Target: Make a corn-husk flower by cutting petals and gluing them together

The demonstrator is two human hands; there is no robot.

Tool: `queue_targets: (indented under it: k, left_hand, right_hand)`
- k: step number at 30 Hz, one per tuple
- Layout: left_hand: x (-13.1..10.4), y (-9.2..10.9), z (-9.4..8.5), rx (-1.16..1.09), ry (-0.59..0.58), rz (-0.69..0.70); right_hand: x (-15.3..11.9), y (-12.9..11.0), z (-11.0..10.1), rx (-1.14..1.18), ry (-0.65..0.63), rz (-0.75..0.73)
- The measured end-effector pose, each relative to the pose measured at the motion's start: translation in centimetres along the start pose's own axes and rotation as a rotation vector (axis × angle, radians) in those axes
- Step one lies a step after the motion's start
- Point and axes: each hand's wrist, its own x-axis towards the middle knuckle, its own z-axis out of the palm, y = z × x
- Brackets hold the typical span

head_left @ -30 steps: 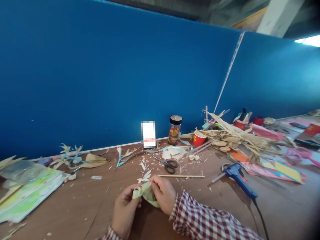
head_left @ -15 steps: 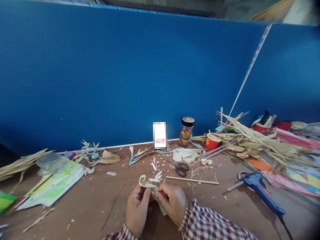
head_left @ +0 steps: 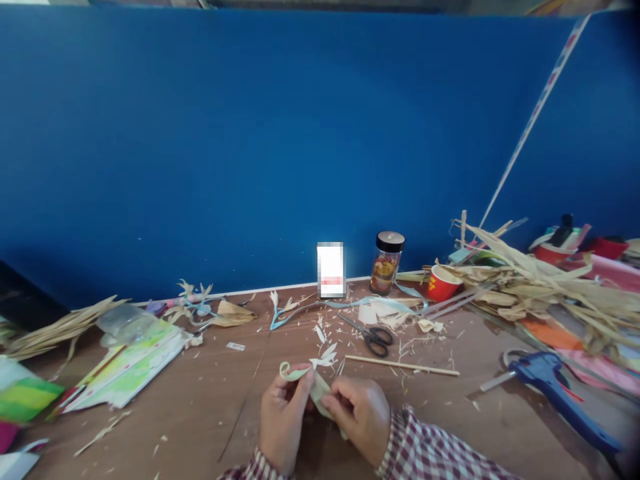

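A pale green strip of husk (head_left: 319,392), curled at its far left end, runs between my two hands. My left hand (head_left: 284,415) pinches it between thumb and fingers near the curl. Closed on the strip's lower right stretch is my right hand (head_left: 361,415), and a bit of the strip shows below its fingers. Just beyond my fingertips lie white petal-like pieces (head_left: 326,356) on the brown table (head_left: 200,413). Black scissors (head_left: 375,338) and a thin wooden stick (head_left: 403,365) lie past my right hand.
To the right rests a blue glue gun (head_left: 563,393). Farther back stand a red paper cup (head_left: 444,283), a black-lidded jar (head_left: 387,263) and a heap of dried husks (head_left: 535,267). At left are a painted sheet (head_left: 145,363) and a clear plastic container (head_left: 127,323). A blue partition (head_left: 280,147) closes off the back.
The view has shifted, so the table's things appear farther right. My right hand has moved slightly away from my left along the strip, and more of the strip shows between them.
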Motion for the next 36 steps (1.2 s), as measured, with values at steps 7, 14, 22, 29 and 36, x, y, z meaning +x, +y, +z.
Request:
queue_targets:
  k: [7,14,22,29,36]
  left_hand:
    - [0.5,0.3,-0.1,-0.05,0.12,0.011]
    - [0.8,1.0,-0.7,-0.012,0.232,0.023]
    - [1.8,0.6,-1.4,-0.059,0.29,0.009]
    - [1.6,1.3,-1.6,-0.116,0.287,-0.039]
    - [0.2,1.9,-2.5,0.11,0.123,-0.066]
  right_hand:
    - [0.2,0.3,0.3,0.006,-0.001,-0.015]
    - [0.4,0.3,-0.3,0.176,0.048,0.028]
    - [1.4,1.6,-1.2,0.424,0.222,0.205]
    - [1.8,3.3,-1.9,0.75,0.342,0.414]
    - [1.7,3.8,-2.7,0.751,0.433,0.466]
